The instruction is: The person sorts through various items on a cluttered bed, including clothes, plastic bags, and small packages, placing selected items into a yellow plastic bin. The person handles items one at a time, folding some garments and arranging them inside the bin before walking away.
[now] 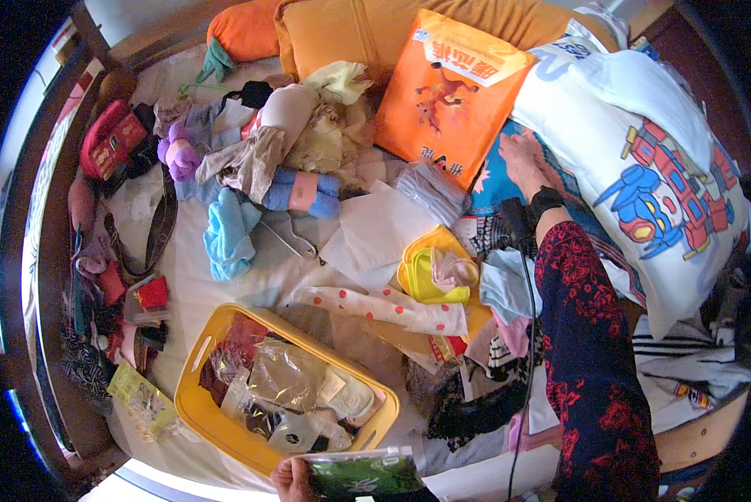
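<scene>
My left hand [292, 478], at the bottom edge by the yellow plastic basket [184, 376], holds the corner of a green zip bag [366, 472]. The basket is filled with clear-wrapped packets and cloth items. My right hand [521, 160] reaches to a blue patterned packet or cloth [493, 179] between the orange package [454, 94] and the white pillow with a robot print [670, 188]; its fingers lie on or close to it, and whether they grip is not plain. A black band is on that wrist. Folded grey cloth [433, 191] lies below the orange package.
Rolled blue towels [301, 193], a light-blue cloth [230, 233] and heaped clothes lie on the bed. A red bag [110, 139] sits by the left bed rail. A black cable [527, 351] runs beside the right sleeve. Orange cushions [325, 37] line the far edge.
</scene>
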Tool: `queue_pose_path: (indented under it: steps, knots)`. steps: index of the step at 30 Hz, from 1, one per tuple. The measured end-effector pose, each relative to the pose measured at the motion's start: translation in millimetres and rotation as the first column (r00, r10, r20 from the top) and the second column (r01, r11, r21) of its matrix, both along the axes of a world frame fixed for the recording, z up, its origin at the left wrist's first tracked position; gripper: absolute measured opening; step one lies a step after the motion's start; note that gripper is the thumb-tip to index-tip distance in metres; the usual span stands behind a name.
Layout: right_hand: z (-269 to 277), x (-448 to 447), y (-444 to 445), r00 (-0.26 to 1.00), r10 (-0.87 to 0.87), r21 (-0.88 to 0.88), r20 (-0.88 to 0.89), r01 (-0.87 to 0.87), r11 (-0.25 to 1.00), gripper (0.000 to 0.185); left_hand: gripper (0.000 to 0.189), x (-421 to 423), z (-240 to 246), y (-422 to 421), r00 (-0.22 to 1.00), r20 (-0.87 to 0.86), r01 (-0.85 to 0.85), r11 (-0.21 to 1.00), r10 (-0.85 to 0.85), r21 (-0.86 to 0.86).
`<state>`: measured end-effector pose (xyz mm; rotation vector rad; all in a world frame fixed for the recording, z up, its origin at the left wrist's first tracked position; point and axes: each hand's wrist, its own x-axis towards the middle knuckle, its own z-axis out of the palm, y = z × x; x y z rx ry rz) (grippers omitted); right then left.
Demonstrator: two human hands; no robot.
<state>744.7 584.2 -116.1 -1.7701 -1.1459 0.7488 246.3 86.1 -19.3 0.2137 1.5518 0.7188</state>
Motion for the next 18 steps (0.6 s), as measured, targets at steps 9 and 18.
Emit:
queue_pose_path:
  steps: [9,18]
  knots:
    - [-39,-89,-13,0.883,-0.192,-0.153,-0.428,0.139,0.978,0.045,0.024,-8,-4,19,0.858,-0.393,0.380,0.923,-0.330,0.056]
    - [-3,-113,29,0.774,-0.071,0.036,-0.629,0.120,0.992,0.034,0.008,-8,-12,29,0.904,-0.382,0.281,0.939,-0.191,0.196]
